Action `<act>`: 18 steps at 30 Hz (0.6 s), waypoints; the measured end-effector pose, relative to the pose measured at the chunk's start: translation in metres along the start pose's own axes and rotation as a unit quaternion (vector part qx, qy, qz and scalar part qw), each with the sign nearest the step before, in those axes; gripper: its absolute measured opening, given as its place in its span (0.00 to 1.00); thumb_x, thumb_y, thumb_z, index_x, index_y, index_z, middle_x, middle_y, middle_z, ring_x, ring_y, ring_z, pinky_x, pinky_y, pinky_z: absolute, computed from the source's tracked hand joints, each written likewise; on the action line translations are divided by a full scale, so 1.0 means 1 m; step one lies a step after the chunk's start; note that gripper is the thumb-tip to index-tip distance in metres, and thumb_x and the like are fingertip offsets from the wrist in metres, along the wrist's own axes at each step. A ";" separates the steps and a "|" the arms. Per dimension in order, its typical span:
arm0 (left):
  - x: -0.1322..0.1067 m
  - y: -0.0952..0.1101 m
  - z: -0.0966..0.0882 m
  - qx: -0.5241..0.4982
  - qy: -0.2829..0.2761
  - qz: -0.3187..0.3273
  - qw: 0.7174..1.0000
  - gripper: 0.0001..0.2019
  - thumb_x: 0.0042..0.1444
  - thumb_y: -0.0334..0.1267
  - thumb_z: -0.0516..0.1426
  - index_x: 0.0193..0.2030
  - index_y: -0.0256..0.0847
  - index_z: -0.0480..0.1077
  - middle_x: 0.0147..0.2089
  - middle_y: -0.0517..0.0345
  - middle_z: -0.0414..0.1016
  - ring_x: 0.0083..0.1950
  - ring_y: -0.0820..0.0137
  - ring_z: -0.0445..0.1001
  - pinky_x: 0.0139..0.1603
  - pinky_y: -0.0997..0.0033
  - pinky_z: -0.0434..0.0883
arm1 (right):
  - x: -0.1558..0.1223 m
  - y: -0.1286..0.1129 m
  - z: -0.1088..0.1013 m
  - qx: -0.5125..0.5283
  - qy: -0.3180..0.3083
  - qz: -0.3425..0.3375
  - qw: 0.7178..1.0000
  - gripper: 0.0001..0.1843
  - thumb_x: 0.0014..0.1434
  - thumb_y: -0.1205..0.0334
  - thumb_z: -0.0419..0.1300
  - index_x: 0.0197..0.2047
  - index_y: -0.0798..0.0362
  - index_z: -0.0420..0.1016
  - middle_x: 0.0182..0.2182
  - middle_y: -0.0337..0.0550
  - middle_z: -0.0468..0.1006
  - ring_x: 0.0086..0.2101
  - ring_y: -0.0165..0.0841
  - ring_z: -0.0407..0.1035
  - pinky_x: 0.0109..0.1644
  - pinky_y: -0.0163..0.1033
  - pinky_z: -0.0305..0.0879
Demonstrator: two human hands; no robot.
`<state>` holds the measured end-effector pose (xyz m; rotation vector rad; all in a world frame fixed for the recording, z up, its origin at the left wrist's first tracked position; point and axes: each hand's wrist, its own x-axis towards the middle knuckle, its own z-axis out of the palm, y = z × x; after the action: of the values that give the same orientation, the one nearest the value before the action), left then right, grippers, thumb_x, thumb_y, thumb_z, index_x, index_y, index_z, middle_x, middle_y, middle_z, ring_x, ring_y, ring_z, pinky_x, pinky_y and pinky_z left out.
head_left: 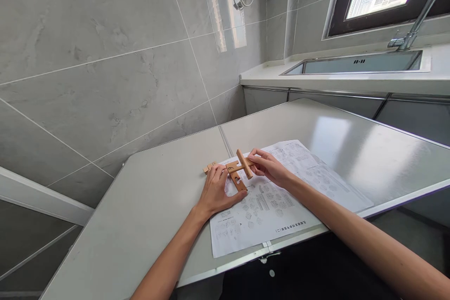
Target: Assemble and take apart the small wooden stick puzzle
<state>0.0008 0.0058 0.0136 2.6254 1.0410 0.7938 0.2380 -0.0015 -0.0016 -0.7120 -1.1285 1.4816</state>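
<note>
My left hand (214,192) grips a flat, notched wooden puzzle piece (238,183) between thumb and fingers, over a printed sheet (281,218). From the other side, my right hand (269,167) pinches a cross-shaped wooden puzzle piece (243,163) by one end. Its longer bar stands tilted, and a thin arm reaches across to the upper part of the notched piece; I cannot tell whether the two are locked together. Beside my left fingers, more wooden pieces (210,167) lie at the sheet's left edge, partly hidden by the hand.
The sheet, covered in small line diagrams, lies on a pale folding table (158,197) with a seam and a metal front edge. A grey tiled wall (133,75) borders the far left side. A counter with a sink (355,63) and a faucet (418,18) stands behind right.
</note>
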 end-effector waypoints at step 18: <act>0.005 0.004 -0.010 -0.415 -0.093 -0.158 0.891 0.21 0.66 0.59 0.56 0.34 0.42 0.67 0.27 0.61 0.68 0.28 0.69 0.66 0.36 0.65 0.67 | -0.002 0.002 0.002 -0.009 -0.157 0.059 0.986 0.27 0.67 0.36 0.61 0.54 0.52 0.75 0.41 0.48 0.79 0.37 0.35 0.71 0.33 0.35 0.65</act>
<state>0.0011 0.0062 0.0257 1.7117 0.7931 0.6843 0.2363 -0.0036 -0.0026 -0.5779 -1.3580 1.7295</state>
